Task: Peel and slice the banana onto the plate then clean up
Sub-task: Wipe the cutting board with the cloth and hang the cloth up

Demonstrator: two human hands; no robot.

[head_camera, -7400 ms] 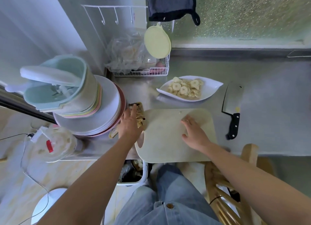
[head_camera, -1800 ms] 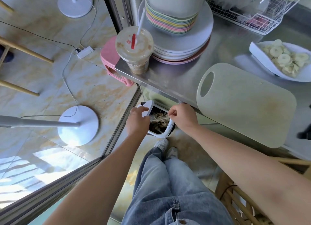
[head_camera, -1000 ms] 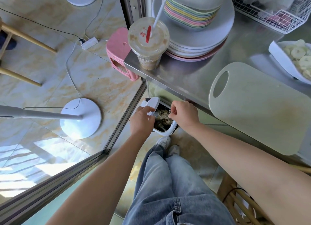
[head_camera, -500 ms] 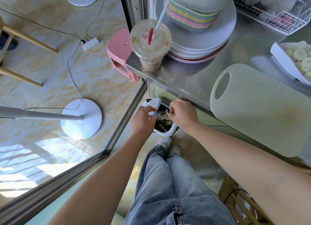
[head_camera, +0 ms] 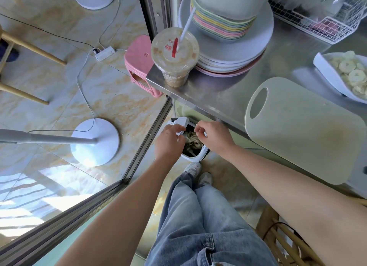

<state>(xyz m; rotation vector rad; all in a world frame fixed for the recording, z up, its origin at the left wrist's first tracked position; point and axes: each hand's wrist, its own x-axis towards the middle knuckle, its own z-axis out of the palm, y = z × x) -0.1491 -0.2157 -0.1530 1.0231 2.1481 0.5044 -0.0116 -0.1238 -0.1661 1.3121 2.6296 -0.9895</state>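
Evidently the clean-up step is being carried out. Nearest the camera, both forearms are reaching down past the knees to a small white bin (head_camera: 196,158) standing on the floor under the edge of the surface (head_camera: 218,92). The left hand (head_camera: 168,144) is gripping the bin's lid (head_camera: 179,124), thumb on top, and is holding it tipped open. The right hand (head_camera: 215,138) is hovering over the opening with its fingers curled; whether it is pinching anything cannot be told. Pale stringy waste (head_camera: 191,139) is lying inside, and peel cannot be identified for certain. Farther off, the cutting board (head_camera: 297,134) is lying bare, overhanging the surface edge, and the banana slices (head_camera: 351,75) are sitting on the plate (head_camera: 326,72). Judgement: slicing is complete. The next move calls for releasing the lid, withdrawing both hands and attending to the board.
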